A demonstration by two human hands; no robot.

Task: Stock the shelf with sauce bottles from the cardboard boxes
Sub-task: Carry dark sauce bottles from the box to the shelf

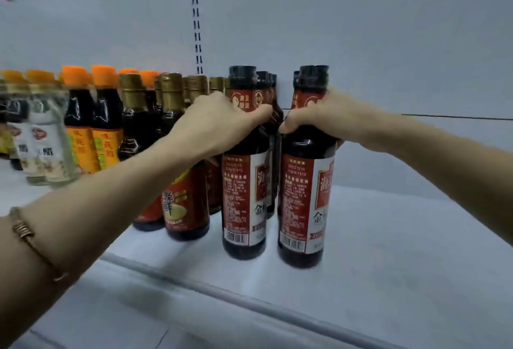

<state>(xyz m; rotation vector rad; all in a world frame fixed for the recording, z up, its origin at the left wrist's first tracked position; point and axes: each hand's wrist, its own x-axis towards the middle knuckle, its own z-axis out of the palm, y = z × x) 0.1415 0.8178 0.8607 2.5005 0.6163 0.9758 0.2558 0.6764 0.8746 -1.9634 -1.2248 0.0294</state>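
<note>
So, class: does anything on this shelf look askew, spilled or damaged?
Nothing stands out. The left hand and right hand each grip an upright black-capped soy sauce bottle on the white shelf; neighbouring rows stand straight, and no spill shows.

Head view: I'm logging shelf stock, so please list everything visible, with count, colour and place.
Black-capped sauce bottles: two at the front, more behind (count unclear), dark with red-and-white labels, middle of the shelf.
Gold-capped bottles: several, dark with red labels, left of the black-capped ones.
Orange-capped bottles: several, dark with orange labels, further left.
Pale bottles: at least two, blurred, white labels, far left.
Shelf: one, white, bare to the right of the bottles.
Back panel: white, with a slotted upright strip.
Bracelet: one, gold-toned, on the left wrist.
Left hand: fingers round the left front bottle's shoulder.
Right hand: fingers round the right front bottle's neck.
</note>
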